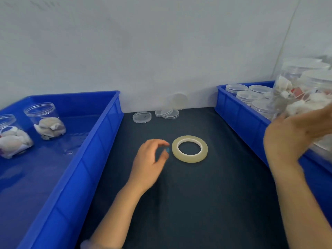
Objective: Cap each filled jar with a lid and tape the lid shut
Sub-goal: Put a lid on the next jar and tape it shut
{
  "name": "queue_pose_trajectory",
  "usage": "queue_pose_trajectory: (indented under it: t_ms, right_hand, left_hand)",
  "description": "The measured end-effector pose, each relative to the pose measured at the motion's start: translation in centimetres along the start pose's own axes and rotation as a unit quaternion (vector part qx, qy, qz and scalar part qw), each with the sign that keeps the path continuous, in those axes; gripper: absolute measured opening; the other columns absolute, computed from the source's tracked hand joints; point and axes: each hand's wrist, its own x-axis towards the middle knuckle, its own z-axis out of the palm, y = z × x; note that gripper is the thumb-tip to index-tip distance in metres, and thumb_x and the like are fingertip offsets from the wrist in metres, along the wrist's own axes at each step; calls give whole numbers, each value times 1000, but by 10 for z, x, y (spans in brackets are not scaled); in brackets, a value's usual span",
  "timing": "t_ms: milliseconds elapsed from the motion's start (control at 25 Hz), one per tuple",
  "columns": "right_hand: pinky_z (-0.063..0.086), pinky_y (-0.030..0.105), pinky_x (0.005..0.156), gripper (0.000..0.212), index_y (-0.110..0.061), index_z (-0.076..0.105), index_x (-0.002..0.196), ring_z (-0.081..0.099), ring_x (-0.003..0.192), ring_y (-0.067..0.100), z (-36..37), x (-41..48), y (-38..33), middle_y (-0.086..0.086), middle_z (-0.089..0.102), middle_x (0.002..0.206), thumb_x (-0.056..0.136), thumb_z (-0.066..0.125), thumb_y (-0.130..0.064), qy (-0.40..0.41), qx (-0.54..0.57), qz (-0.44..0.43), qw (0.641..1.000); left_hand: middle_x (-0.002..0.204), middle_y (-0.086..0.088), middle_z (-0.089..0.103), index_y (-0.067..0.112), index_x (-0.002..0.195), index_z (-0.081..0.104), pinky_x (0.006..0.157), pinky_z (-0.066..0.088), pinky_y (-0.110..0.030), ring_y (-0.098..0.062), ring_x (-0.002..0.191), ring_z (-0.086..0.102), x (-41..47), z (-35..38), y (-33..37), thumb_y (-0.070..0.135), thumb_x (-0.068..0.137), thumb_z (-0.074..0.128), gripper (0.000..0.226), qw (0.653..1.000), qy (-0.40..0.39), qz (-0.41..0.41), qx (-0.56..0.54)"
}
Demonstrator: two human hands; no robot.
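A roll of clear tape (pixel 189 148) lies flat on the dark mat. My left hand (pixel 150 162) hovers just left of it with loosely curled fingers and holds nothing that I can see. At the right edge my right hand (pixel 291 139), blurred, grips the side of a capped jar (pixel 309 94) filled with white sachets, above the right blue bin (pixel 239 112). Two filled jars without lids (pixel 47 121) (pixel 10 137) stand in the left blue bin (pixel 100 141). Loose clear lids (pixel 142 117) (pixel 167 113) lie by the wall.
Several capped jars (pixel 251 95) fill the back of the right bin. One lid (pixel 179 101) leans against the white wall behind the mat. The two bins flank the mat on either side.
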Motion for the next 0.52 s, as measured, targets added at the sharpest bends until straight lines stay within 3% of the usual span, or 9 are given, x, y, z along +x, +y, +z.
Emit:
queue_pose_trajectory:
  t_ms: [40, 120, 200, 280, 360, 440, 520]
  right_hand:
    - [21, 57, 117, 66, 2, 11, 153, 16, 146, 46, 4, -19, -9, 31, 14, 155, 95, 35, -17, 9, -25, -45, 999]
    - [17, 59, 118, 61, -2, 39, 142, 25, 139, 48, 13, -64, -34, 32, 33, 145, 83, 52, -3, 18, -3, -211, 977]
    - [27, 51, 110, 46, -7, 66, 114, 39, 127, 44, 23, -110, -59, 24, 53, 129, 71, 68, 6, -78, 91, -413, 903]
    - [35, 44, 105, 34, -13, 72, 100, 42, 125, 36, 32, -149, -75, 12, 63, 120, 71, 69, 5, -232, 134, -538, 799]
    - [41, 38, 104, 34, -18, 71, 102, 41, 126, 27, 35, -178, -87, 1, 63, 118, 74, 64, 0, -353, 163, -584, 713]
    - [40, 33, 104, 36, -22, 69, 107, 41, 125, 22, 37, -200, -102, -4, 61, 118, 78, 61, -4, -409, 193, -609, 652]
    - [41, 31, 101, 37, -22, 69, 108, 44, 121, 20, 35, -216, -121, -7, 61, 116, 80, 59, -1, -417, 241, -611, 629]
  left_hand:
    - [127, 15, 54, 27, 123, 60, 103, 37, -24, -8, 123, 47, -4, 0, 0, 31, 97, 57, 26, 996, -50, 7, 74]
    - [142, 6, 45, 23, 137, 50, 112, 27, -25, -14, 135, 36, -12, 2, 8, 36, 99, 53, 41, 970, -141, 24, 196]
    - [153, -1, 33, 17, 148, 36, 117, 21, -28, -18, 141, 27, -24, 0, 25, 39, 102, 45, 52, 945, -171, 28, 279]
    - [154, -10, 30, 12, 152, 24, 116, 23, -35, -26, 141, 29, -45, -16, 48, 39, 103, 41, 59, 901, -203, -4, 384]
    - [148, -14, 38, 11, 153, 21, 112, 25, -42, -30, 135, 37, -74, -47, 67, 43, 102, 42, 63, 855, -267, -20, 443]
    - [137, -7, 53, 19, 147, 37, 108, 32, -39, -24, 128, 47, -103, -99, 79, 47, 99, 42, 57, 849, -300, 62, 432]
    - [112, 10, 66, 32, 124, 61, 94, 47, -25, -9, 105, 61, -108, -157, 86, 50, 90, 41, 43, 852, -217, 175, 444]
